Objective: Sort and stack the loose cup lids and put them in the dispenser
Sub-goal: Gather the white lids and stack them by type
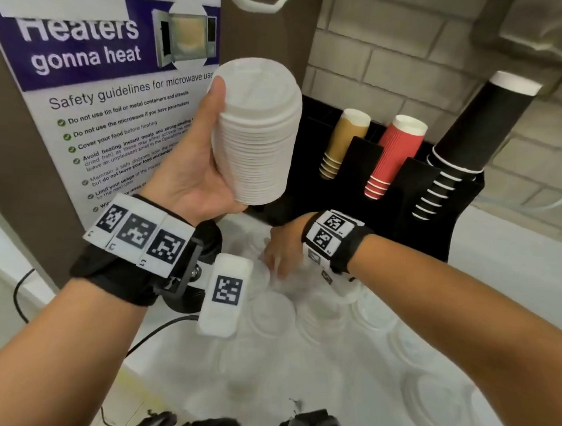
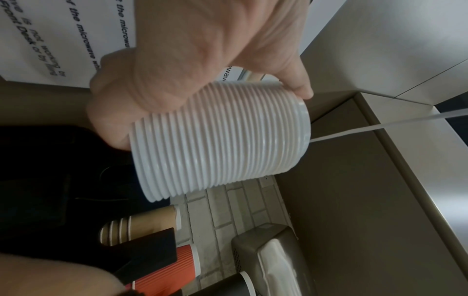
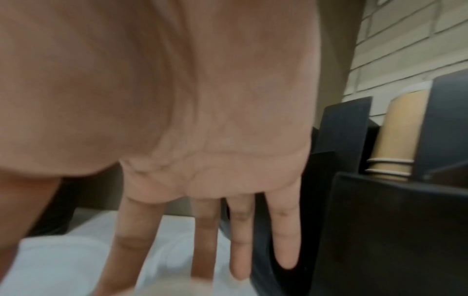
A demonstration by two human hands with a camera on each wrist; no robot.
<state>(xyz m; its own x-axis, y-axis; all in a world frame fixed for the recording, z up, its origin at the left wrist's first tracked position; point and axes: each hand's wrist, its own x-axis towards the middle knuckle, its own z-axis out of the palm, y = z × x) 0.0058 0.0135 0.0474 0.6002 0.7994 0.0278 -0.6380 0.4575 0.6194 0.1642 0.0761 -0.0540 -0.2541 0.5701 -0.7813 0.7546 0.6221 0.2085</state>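
Head view: your left hand (image 1: 193, 171) grips a tall stack of white lids (image 1: 256, 132), thumb up its near side, raised above the desk (image 1: 507, 259) at 11 o'clock from your right hand (image 1: 282, 250). The right hand reaches down, fingers spread, onto the loose lids (image 1: 326, 314) scattered over the desk; contact is blurred. The black dispenser (image 1: 418, 201) stands at 1 o'clock from that hand, holding brown cups (image 1: 343, 141), red cups (image 1: 393, 154) and black cups (image 1: 468, 138). A microwave poster (image 1: 99, 103) hangs at 9 o'clock from the stack.

Left wrist view: fingers curl round the ribbed stack (image 2: 220, 136), which lies tilted; cups show at 6 o'clock.

Right wrist view: palm wide, fingers (image 3: 286, 230) straight and apart, pointing down at white lids (image 3: 63, 266). Dispenser wall (image 3: 392, 230) at 3 o'clock.
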